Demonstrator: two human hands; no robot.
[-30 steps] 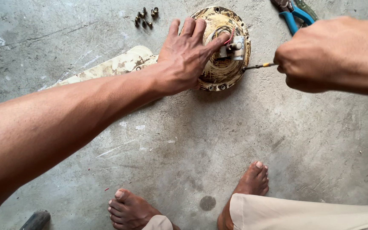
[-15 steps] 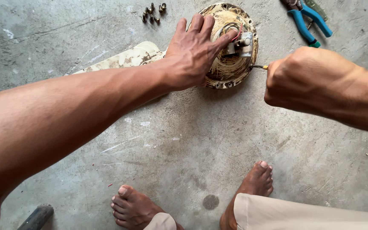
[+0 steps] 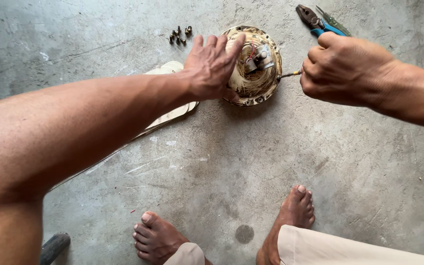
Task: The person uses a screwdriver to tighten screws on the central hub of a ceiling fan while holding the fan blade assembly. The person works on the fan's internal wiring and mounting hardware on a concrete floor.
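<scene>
There is 1 view only, from a camera on the person's head. It looks almost straight down at the concrete floor, quite near: both forearms enter from the frame sides, bare feet at the lower edge.

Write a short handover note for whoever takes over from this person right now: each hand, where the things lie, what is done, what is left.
Left hand: pressed on the round rusty metal motor housing on the grey concrete floor.
Right hand: gripping a screwdriver, tip at the housing's rim.
Blue-handled pliers lie behind it.
Done: small loose screws already lie out.
Left: the housing is not yet apart.
</scene>
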